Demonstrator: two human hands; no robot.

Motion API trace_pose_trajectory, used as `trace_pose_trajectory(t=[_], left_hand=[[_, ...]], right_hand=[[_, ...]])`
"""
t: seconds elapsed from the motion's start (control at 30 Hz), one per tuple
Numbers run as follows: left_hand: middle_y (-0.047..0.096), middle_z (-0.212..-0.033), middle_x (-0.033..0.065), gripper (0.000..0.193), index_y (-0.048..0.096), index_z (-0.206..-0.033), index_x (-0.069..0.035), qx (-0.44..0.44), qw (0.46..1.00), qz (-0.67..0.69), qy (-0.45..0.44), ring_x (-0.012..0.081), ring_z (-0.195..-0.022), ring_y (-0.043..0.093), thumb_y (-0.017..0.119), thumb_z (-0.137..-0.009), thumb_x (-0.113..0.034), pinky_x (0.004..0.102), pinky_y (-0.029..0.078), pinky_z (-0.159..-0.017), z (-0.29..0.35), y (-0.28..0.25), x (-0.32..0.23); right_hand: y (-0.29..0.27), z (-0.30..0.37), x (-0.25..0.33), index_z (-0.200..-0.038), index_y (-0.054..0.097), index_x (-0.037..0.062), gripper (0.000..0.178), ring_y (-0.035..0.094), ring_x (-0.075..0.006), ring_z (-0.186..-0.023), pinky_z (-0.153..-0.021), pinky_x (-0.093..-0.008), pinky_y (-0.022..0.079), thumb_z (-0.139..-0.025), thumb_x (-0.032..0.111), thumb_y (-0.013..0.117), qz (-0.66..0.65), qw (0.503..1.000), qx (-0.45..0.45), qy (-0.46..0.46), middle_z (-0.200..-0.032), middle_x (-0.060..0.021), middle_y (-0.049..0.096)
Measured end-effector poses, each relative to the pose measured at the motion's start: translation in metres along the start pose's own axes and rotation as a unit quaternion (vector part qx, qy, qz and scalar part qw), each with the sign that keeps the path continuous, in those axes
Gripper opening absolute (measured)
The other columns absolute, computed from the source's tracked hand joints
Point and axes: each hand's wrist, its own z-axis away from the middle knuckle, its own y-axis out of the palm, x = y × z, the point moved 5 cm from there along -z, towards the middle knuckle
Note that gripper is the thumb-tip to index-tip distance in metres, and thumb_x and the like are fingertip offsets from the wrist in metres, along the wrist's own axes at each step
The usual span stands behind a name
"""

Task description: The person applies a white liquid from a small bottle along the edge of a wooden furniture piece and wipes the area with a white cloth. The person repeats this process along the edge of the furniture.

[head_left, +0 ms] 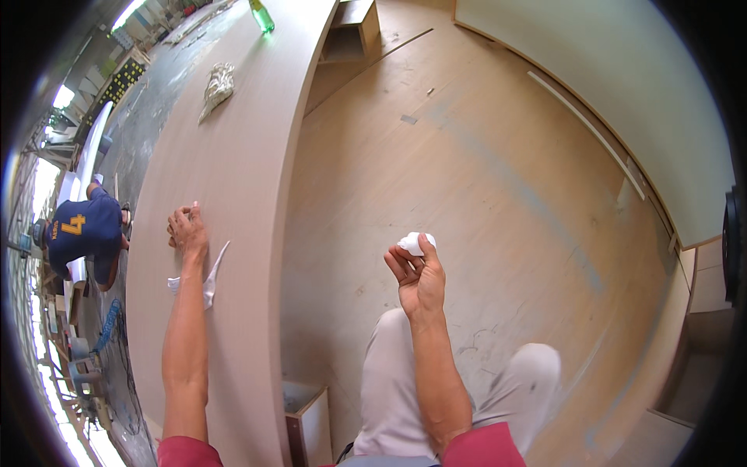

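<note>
My left hand (187, 230) rests on a long pale wood-grain panel (241, 171), its fingers curled in. Whether a small thing lies inside those fingers is hidden. A crumpled white cloth (211, 286) lies on the panel, partly under my left forearm. My right hand (421, 284) is raised over the floor, to the right of the panel. Between its thumb and fingers it pinches a folded white wad (417, 244) that looks like cloth or paper. Farther up the panel lies a bundle of whitish rags (219, 87), and beyond it a green bottle (263, 17).
A brown board floor (467, 179) spreads to the right, with a leaning panel (615, 70) behind it. An open wooden box (313, 420) stands beside the panel near my legs. Another wooden box (352, 35) is at the far end. A person in a dark blue shirt (89, 229) bends down at the left.
</note>
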Motion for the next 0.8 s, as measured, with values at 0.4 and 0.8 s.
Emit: trace_pose_trajectory(t=[0.4, 0.8], left_hand=[[0.067, -0.110, 0.0113, 0.057, 0.064, -0.114, -0.001, 0.183, 0.934, 0.307, -0.015, 0.0223, -0.109, 0.061, 0.050, -0.100, -0.054, 0.0395, 0.044, -0.097, 0.027, -0.054, 0.026], [0.058, -0.079, 0.0007, 0.020, 0.060, -0.089, -0.002, 0.042, 0.967, 0.164, 0.188, 0.0093, -0.075, 0.055, 0.073, -0.092, -0.017, 0.0249, 0.047, -0.069, 0.218, -0.149, -0.030]], right_hand=[[-0.144, -0.003, 0.091, -0.104, 0.060, -0.0042, 0.038, 0.066, -0.0240, -0.087, -0.086, -0.0398, 0.061, -0.091, 0.029, 0.071, -0.106, 0.982, -0.096, -0.125, -0.091, -0.0135, 0.065], [-0.209, 0.037, 0.083, -0.105, 0.058, 0.0007, 0.035, 0.067, -0.0221, -0.084, -0.084, -0.0378, 0.063, -0.086, 0.024, 0.077, -0.227, 0.964, -0.121, -0.061, -0.091, -0.0108, 0.063]])
